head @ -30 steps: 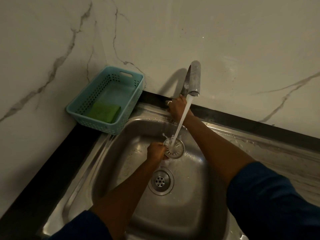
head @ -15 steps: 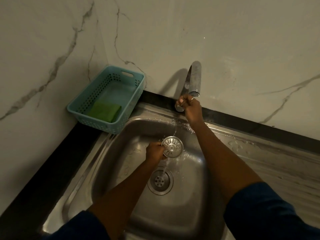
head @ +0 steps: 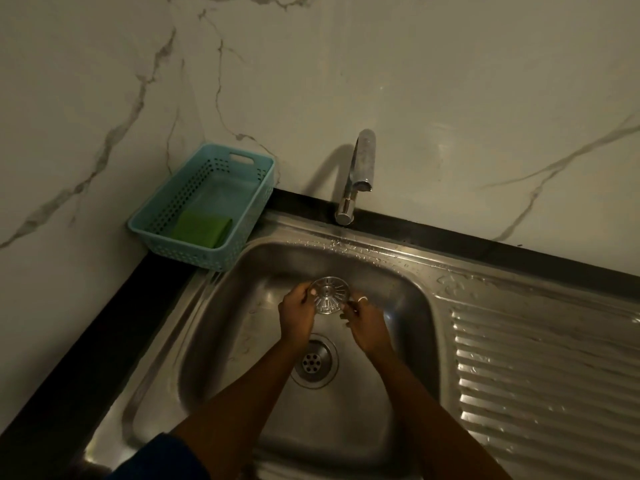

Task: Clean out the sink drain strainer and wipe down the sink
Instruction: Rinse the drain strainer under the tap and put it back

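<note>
The right hand (head: 367,323) had left the tap (head: 360,168), where it sat half a second before, and come down to join the left hand (head: 296,315) at the strainer (head: 329,294). The stream seen a second back was gone; no water ran from the spout. That read as the rinse being finished, with the strainer now held for a look-over before going back in.

Both hands were closed on the strainer's rim, left at its 9 o'clock edge, right at its 3 o'clock, holding it above the sink (head: 408,341) floor, at 12 o'clock from the open drain (head: 313,362). The slots looked clear, though the light was too dim to be sure.

The drain seat stood bare. At 10 o'clock from the sink, a basket (head: 263,188) sat in the counter corner with only a green sponge (head: 202,227) in its near end. Wiping was not yet begun.
</note>
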